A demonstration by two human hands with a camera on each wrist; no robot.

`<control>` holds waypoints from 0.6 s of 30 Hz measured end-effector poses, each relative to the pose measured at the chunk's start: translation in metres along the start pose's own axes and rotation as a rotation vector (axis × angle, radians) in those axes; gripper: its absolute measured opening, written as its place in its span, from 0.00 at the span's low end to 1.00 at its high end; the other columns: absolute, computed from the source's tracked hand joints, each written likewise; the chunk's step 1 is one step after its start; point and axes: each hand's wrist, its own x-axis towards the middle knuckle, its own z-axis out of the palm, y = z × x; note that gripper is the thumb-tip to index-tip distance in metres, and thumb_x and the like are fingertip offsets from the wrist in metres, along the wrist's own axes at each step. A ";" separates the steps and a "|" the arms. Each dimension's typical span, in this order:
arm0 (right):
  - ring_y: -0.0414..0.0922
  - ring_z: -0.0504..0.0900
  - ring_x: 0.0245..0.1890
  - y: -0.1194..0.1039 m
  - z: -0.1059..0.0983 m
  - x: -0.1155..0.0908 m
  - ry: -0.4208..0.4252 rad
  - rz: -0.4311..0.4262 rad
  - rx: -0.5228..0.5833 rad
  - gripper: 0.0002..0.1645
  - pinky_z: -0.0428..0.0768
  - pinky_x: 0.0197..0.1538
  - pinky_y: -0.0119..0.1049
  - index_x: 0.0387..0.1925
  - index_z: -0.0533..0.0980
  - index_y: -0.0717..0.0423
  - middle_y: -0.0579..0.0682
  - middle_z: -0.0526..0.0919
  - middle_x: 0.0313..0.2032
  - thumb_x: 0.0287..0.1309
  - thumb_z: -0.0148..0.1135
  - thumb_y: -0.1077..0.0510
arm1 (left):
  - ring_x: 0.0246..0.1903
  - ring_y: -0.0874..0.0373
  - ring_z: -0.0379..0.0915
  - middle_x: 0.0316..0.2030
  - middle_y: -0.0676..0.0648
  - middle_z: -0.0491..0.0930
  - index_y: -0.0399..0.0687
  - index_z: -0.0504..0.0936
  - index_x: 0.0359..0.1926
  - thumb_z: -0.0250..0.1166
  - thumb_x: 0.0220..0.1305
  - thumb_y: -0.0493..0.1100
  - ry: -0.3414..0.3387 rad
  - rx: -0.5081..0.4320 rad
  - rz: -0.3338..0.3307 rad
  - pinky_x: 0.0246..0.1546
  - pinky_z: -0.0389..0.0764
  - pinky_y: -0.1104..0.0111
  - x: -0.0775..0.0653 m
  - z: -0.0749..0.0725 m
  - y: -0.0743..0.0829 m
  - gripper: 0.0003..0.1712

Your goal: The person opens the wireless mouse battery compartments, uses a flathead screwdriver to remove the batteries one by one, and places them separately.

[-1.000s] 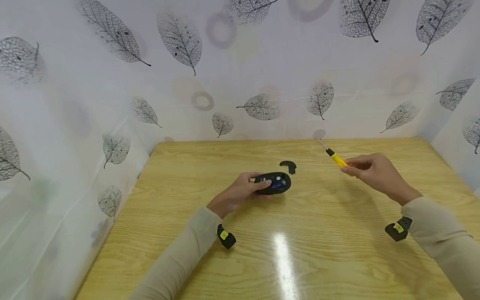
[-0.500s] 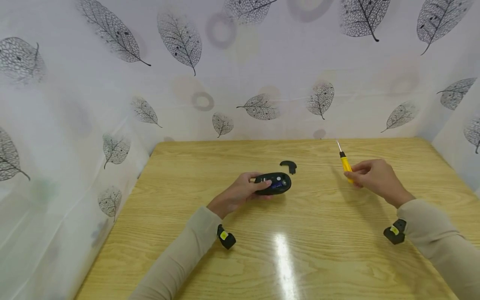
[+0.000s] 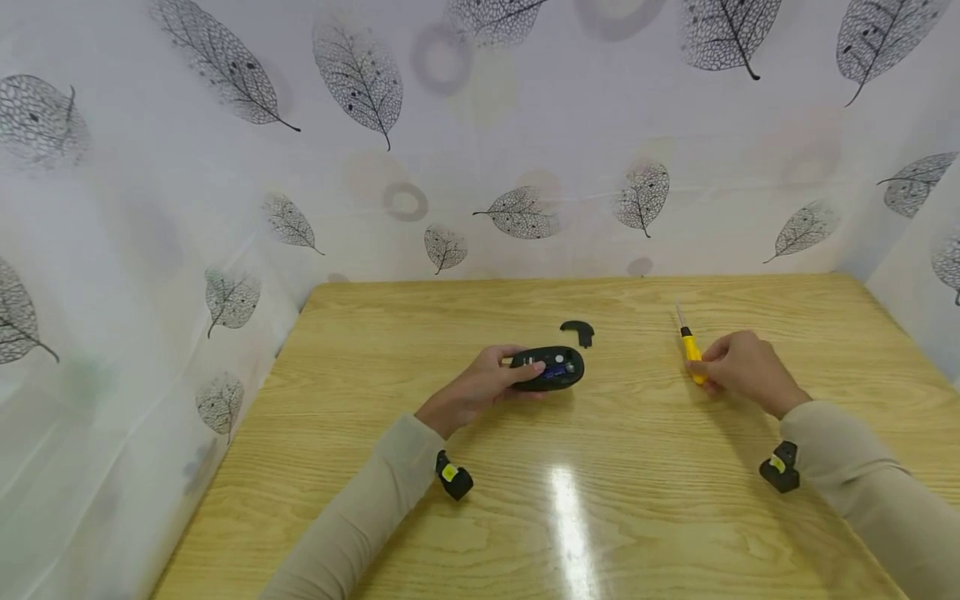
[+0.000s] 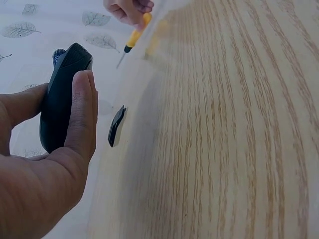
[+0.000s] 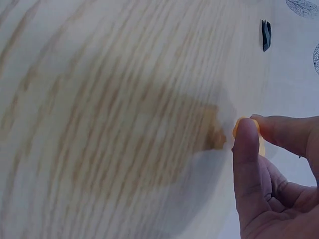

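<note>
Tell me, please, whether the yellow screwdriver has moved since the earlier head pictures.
Yes. Against the back edge of the table, the yellow screwdriver has shifted downward in the head view and somewhat right since the first picture.

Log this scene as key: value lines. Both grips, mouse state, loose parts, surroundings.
left grip: holds mouse, underside up
right grip: pinches screwdriver by its yellow handle, shaft pointing away from the person
mouse bay: open, battery showing inside
cover: off, lying beyond the mouse
tool contact: none, screwdriver apart from mouse
surface: wood-grain table
backdrop: pale, leaf-printed
</note>
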 end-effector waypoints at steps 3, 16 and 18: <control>0.45 0.85 0.24 0.000 0.002 0.000 -0.014 0.019 -0.005 0.24 0.77 0.33 0.33 0.40 0.81 0.70 0.48 0.86 0.22 0.64 0.69 0.49 | 0.47 0.43 0.84 0.60 0.34 0.73 0.33 0.65 0.71 0.62 0.74 0.37 0.004 0.000 -0.002 0.53 0.85 0.62 0.000 0.001 0.000 0.29; 0.46 0.86 0.24 0.003 0.004 0.000 -0.056 0.033 0.030 0.26 0.79 0.31 0.35 0.40 0.80 0.70 0.48 0.85 0.23 0.63 0.70 0.46 | 0.42 0.48 0.86 0.59 0.35 0.74 0.34 0.66 0.71 0.62 0.74 0.38 0.005 0.003 -0.007 0.53 0.84 0.62 0.001 0.002 0.000 0.29; 0.46 0.85 0.24 0.003 0.004 -0.001 -0.060 0.038 0.020 0.27 0.78 0.32 0.35 0.40 0.80 0.69 0.48 0.85 0.22 0.63 0.70 0.45 | 0.42 0.49 0.86 0.59 0.35 0.74 0.34 0.65 0.71 0.62 0.74 0.37 0.000 0.003 -0.005 0.53 0.84 0.62 0.001 0.002 0.000 0.29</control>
